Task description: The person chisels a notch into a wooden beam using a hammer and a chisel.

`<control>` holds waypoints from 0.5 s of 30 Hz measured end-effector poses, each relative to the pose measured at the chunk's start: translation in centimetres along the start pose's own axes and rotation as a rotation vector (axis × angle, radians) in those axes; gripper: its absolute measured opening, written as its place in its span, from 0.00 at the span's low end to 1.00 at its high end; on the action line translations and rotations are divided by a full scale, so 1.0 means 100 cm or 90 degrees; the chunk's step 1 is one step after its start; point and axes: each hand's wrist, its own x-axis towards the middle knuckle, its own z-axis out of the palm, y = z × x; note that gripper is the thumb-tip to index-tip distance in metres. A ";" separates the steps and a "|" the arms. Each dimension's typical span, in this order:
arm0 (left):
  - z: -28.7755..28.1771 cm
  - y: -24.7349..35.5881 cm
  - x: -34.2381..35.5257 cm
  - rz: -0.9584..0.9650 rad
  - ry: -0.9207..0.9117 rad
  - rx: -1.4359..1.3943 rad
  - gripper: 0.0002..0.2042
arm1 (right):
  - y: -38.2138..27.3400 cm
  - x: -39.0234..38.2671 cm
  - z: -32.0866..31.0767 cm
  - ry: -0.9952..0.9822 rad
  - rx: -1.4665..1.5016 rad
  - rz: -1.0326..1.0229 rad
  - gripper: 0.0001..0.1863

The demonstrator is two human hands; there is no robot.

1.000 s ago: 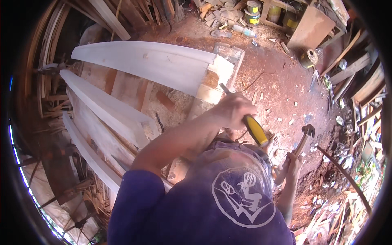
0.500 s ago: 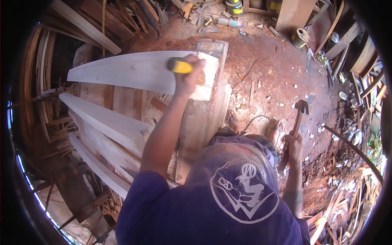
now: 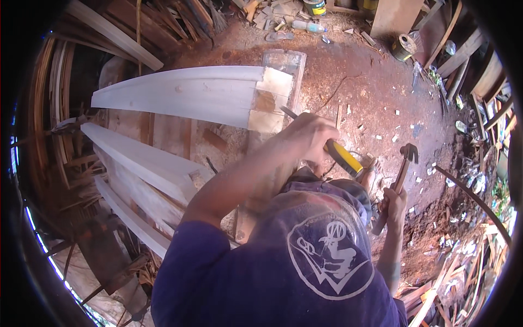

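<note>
On the far left, two pale curved planks, a lower one [image 3: 131,218] and a middle one [image 3: 144,161], are slanting from upper left to lower right. Above them a longer pale board [image 3: 180,92] is lying nearly crosswise, its long axis running left to right, its narrow end pointing left and its wide end showing a squared, bare patch [image 3: 274,82] with a brown spot. Just beside that wide end, the steel of a chisel [image 3: 347,159] is pointing up and to the left, its long axis sloping down to the right; whether its tip is touching the wood cannot be told. The left hand [image 3: 315,133] is curling its fingers around the chisel near the middle, so the steel is showing to the hand's upper left and the yellow-and-black handle to its lower right. Beyond, at the top, a tin [image 3: 315,7] is carrying a yellow label with lettering. Below, the person's dark purple shirt [image 3: 245,278] is bearing a white emblem [image 3: 331,256] of a figure and lettering inside a ring. Farther right, the right hand [image 3: 393,204] is closing around the handle of a claw hammer [image 3: 402,173], whose head is pointing upward, above the fist, its claw to the right.
</note>
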 end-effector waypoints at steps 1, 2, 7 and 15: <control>0.000 -0.004 0.004 0.003 0.017 0.045 0.09 | 0.000 -0.001 0.000 0.007 0.018 0.009 0.06; -0.001 -0.008 0.008 0.006 0.034 0.092 0.10 | 0.000 -0.002 0.001 0.012 0.038 0.017 0.07; -0.004 -0.037 0.012 0.034 0.053 0.149 0.11 | 0.010 0.002 0.003 -0.014 0.086 0.038 0.08; 0.009 -0.060 0.005 0.021 0.014 0.179 0.14 | 0.023 0.009 0.004 -0.029 0.028 0.077 0.08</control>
